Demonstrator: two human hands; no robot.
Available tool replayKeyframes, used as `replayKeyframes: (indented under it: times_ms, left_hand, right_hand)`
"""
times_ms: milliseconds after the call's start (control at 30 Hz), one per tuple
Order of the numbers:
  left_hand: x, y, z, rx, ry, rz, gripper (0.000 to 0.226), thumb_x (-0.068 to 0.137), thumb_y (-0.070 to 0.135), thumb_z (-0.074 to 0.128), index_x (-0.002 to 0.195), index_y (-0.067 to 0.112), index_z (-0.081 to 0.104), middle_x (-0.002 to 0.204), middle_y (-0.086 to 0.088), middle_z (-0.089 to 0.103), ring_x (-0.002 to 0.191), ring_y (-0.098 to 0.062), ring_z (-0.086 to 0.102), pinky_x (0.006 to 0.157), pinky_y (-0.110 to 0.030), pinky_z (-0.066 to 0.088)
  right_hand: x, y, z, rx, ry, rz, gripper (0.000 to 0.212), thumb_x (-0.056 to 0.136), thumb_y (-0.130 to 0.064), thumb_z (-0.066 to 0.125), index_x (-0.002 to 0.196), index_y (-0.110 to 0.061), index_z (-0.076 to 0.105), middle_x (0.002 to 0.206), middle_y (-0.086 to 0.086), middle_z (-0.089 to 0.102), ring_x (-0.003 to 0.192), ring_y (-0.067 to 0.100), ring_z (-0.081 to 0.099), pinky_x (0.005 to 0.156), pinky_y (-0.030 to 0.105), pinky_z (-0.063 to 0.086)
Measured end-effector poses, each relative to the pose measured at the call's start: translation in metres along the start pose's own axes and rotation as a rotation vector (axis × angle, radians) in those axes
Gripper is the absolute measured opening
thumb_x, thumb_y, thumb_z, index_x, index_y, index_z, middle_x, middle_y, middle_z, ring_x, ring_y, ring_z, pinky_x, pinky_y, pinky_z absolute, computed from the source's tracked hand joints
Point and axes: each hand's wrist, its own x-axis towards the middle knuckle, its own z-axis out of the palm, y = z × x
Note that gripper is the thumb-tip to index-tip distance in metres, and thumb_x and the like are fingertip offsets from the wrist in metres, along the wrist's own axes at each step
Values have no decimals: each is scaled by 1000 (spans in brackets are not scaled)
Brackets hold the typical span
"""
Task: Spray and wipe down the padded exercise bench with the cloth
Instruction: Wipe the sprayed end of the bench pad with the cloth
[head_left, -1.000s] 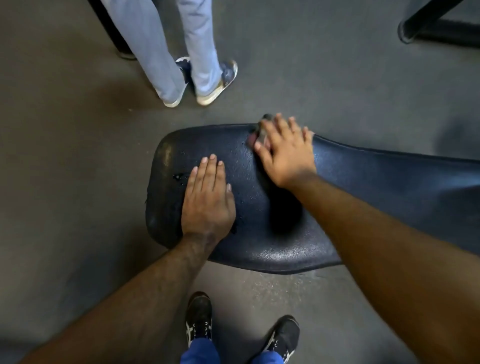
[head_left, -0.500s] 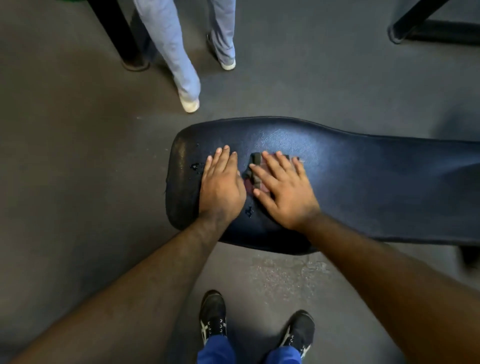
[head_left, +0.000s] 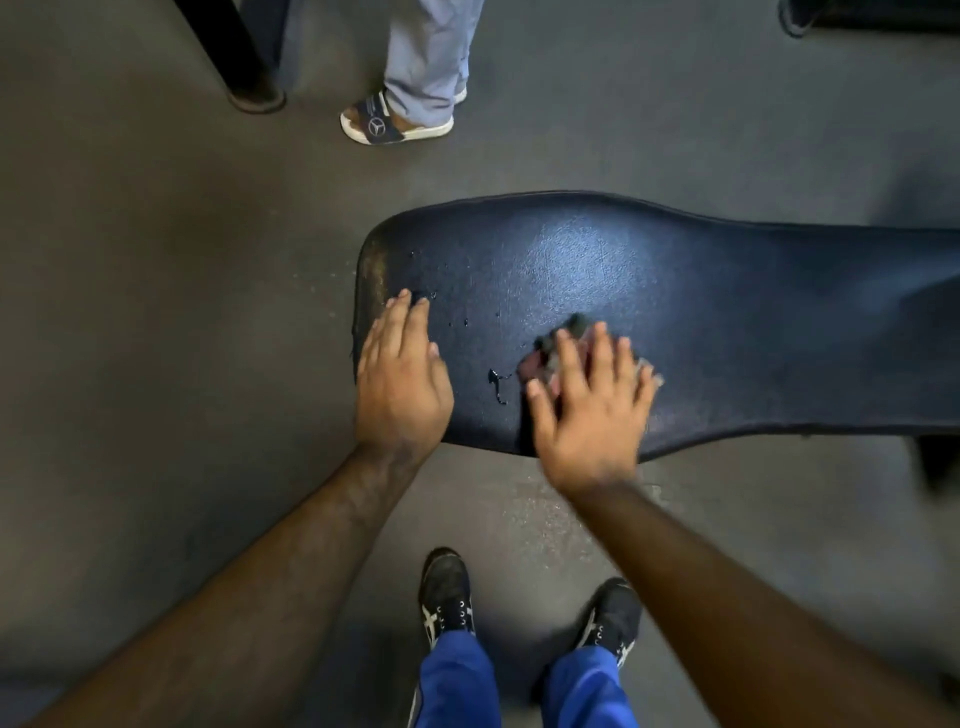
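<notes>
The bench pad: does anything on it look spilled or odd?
Yes. A small dark puddle and scattered droplets sit on the bench pad between the left hand and the cloth under the right hand. Probably unwiped spray.

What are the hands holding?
The right hand presses flat on a cloth, fingers spread over its middle, not gripping. The left hand holds nothing, resting flat on the bench.

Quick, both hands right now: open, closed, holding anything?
Left hand: open, flat on the bench pad, holding nothing.
Right hand: open, fingers spread, pressing the cloth onto the pad.
</notes>
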Motion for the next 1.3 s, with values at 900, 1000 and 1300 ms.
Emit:
replayKeyframes:
  times_ms: [900,1000,1300]
  left_hand:
    - [20,-7,23,135,-1,-161,56,97,27,32,147,3,38,157,-14,34,146,-27,29,121,-42,24]
    - [19,-6,22,152,11,-158,55,97,26,35,146,3,39,156,-15,36,146,-27,30,120,-41,25]
    - [20,-5,26,141,64,-176,55,97,27,40,144,-1,43,153,-18,39,144,-29,33,117,-45,30]
  right_hand:
    - [152,-63,4,-39,-124,-102,64,98,-58,24,156,-33,28,167,8,18,154,33,11,123,54,7]
    - [144,-85,7,-41,-204,-531,61,97,-56,28,153,-33,36,164,7,26,153,31,18,123,53,10]
    - [165,-96,6,-49,-208,-745,58,96,-57,34,147,-32,46,159,6,38,147,32,31,120,54,17]
